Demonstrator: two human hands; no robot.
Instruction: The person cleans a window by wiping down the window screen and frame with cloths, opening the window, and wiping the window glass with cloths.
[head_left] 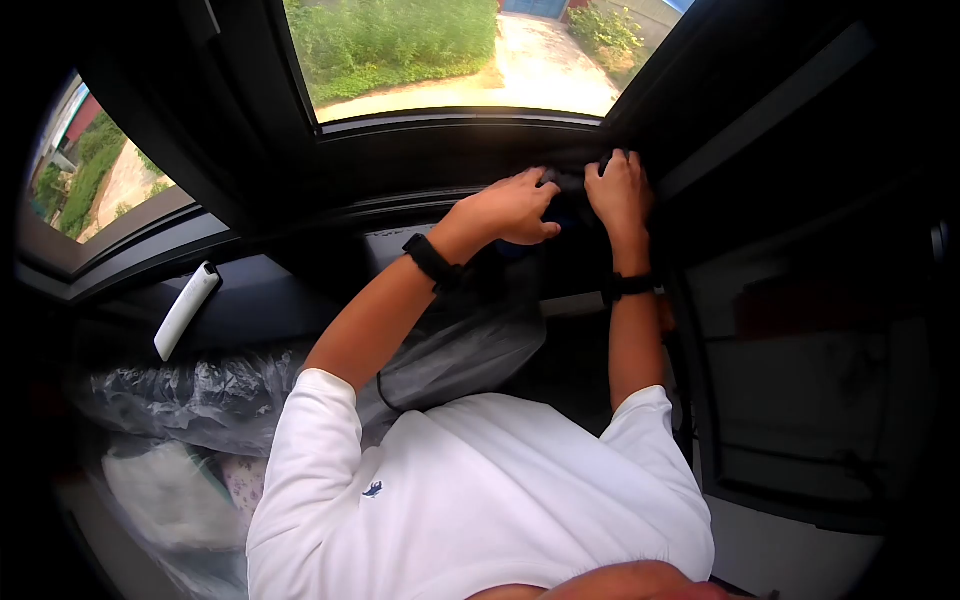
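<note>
Below the lower edge of the window frame [460,124], both hands reach to the dark sill. My left hand [510,210] is turned inward, its fingers bent round something small and dark, with the thumb lower down. Partly hidden beneath it is a dark blue object [514,249]. Just to the right, my right hand [619,190] has its fingers curled over a dark item near the frame's lower right corner. Dark material seems to lie between the two hands, but its shape is lost in shadow. Each wrist wears a black band.
A white elongated object [187,311] rests on the dark ledge at left. Clear plastic sheeting [230,395] covers a long bulky item below it, with white and floral fabric at lower left. A dark glossy panel [800,390] stands at right. Greenery shows outside.
</note>
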